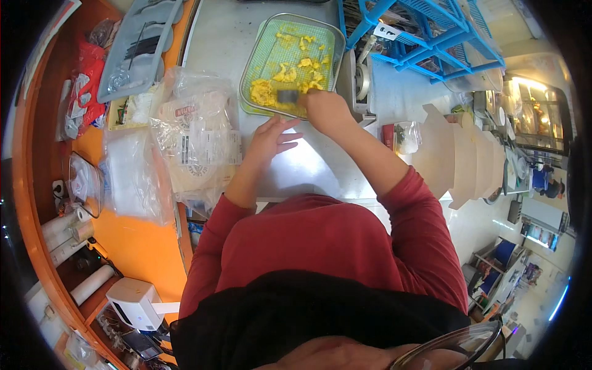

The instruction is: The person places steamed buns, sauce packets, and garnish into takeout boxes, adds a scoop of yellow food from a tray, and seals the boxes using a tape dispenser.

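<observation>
A shallow metal tray [244,69] rests on the steel worktop, its bottom green with a fine grid pattern. Lumps of soft yellow food [262,92], like scrambled egg, lie in it, thickest at the near end. My right hand [327,111] reaches over the near right corner, fingers curled round a tool mostly hidden by them. Its flat grey blade [287,96], like a scraper's, is among the yellow lumps. My left hand [276,138] is at the tray's near rim with its fingers spread. Whether its thumb touches the rim is unclear.
Clear bags of printed food wrappers [199,134] lie left, beside a grey cutlery organiser [134,55]. A blue plastic rack [416,46] and a metal device with a wheel [362,83] stand right of the tray. Stacked cardboard boxes [462,157] are farther right.
</observation>
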Available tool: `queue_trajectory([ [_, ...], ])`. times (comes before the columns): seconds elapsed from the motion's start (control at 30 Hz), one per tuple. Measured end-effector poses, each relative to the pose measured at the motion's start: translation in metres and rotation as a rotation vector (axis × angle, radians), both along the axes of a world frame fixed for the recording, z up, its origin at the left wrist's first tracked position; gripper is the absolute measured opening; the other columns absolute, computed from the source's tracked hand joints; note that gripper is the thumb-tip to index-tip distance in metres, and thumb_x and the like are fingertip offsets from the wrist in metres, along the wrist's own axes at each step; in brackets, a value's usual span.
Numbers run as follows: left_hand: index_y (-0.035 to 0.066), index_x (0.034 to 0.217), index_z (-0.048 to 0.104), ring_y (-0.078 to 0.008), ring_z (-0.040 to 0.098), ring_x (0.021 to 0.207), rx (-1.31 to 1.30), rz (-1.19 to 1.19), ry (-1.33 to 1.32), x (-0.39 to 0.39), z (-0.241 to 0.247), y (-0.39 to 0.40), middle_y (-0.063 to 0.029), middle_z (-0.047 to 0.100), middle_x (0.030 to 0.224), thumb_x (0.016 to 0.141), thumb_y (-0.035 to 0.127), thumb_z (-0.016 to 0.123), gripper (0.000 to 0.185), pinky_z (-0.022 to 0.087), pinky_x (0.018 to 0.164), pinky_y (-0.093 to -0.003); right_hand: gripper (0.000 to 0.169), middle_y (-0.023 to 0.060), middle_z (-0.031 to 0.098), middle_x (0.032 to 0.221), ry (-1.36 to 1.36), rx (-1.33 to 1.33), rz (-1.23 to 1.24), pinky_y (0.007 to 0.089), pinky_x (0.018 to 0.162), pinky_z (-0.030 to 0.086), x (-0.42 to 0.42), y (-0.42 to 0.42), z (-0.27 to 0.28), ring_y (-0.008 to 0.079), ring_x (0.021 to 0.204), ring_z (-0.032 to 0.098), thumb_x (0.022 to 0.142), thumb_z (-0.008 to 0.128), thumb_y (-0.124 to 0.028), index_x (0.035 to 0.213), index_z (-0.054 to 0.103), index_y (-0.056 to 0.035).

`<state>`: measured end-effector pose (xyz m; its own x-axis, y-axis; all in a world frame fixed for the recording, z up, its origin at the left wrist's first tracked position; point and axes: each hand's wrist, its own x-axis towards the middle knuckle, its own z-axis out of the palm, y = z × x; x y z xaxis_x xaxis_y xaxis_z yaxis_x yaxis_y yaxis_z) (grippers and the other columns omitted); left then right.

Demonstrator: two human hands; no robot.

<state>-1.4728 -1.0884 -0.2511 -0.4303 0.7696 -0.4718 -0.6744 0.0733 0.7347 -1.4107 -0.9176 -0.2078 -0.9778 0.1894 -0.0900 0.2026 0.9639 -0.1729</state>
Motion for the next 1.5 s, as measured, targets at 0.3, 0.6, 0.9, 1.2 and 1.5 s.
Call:
queue_trajectory([
  [0.3, -0.001, 0.141, 0.021, -0.0335, 0.059, 0.108, 0.006, -0.042, -0.044, -0.001, -0.001, 0.002, -0.0225, 0.053, 0.127, 0.096, 0.028, 0.046, 0.059, 0.05, 0.089, -0.0398, 0.02, 0.0127, 0.069, 0.078, -0.055, -0.62, -0.375, 0.0375, 0.068, 0.051, 0.01, 0.039, -0.015, 0.0265, 0.074, 0.066, 0.082, 0.059, -0.019, 0.092, 0.071, -0.0066],
  [0.6, -0.001, 0.132, 0.038, -0.0303, 0.064, 0.096, -0.164, -0.104, 0.104, 0.009, 0.003, -0.001, -0.0211, 0.058, 0.118, 0.096, 0.031, 0.046, 0.049, 0.053, 0.082, -0.0377, 0.023, 0.0056, 0.069, 0.078, 0.191, -1.212, -0.785, 0.027, 0.065, 0.047, 0.067, 0.046, 0.015, 0.012, 0.069, 0.061, 0.086, 0.062, -0.017, 0.097, 0.068, 0.0024],
  [0.9, 0.003, 0.102, 0.05, -0.0294, 0.066, 0.08, -0.311, 0.107, -0.042, -0.019, -0.028, 0.017, -0.0149, 0.061, 0.088, 0.092, 0.058, 0.04, 0.057, 0.055, 0.072, -0.0366, 0.008, 0.0092, 0.066, 0.084, 0.485, -0.212, -1.187, 0.0297, 0.066, 0.049, 0.262, 0.041, 0.045, 0.0165, 0.074, 0.064, 0.085, 0.061, -0.007, 0.092, 0.062, -0.0028],
  [1.2, -0.005, 0.102, 0.048, -0.03, 0.065, 0.081, -0.313, 0.011, -0.033, -0.018, -0.044, 0.033, -0.0184, 0.062, 0.09, 0.096, 0.05, 0.033, 0.057, 0.055, 0.075, -0.039, 0.015, 0.0123, 0.064, 0.09, 0.596, -0.148, -1.149, 0.0316, 0.061, 0.049, 0.277, 0.036, -0.008, 0.0227, 0.068, 0.063, 0.089, 0.054, -0.007, 0.103, 0.057, -0.0035],
  [1.5, 0.001, 0.113, 0.042, -0.0341, 0.064, 0.087, -0.303, 0.015, -0.143, -0.003, -0.029, 0.022, -0.0189, 0.057, 0.104, 0.092, 0.058, 0.04, 0.061, 0.054, 0.077, -0.0445, 0.016, 0.0095, 0.067, 0.079, 0.483, -0.635, -0.628, 0.0264, 0.063, 0.048, 0.093, 0.023, 0.039, 0.0136, 0.071, 0.063, 0.084, 0.063, -0.012, 0.097, 0.066, -0.0027],
])
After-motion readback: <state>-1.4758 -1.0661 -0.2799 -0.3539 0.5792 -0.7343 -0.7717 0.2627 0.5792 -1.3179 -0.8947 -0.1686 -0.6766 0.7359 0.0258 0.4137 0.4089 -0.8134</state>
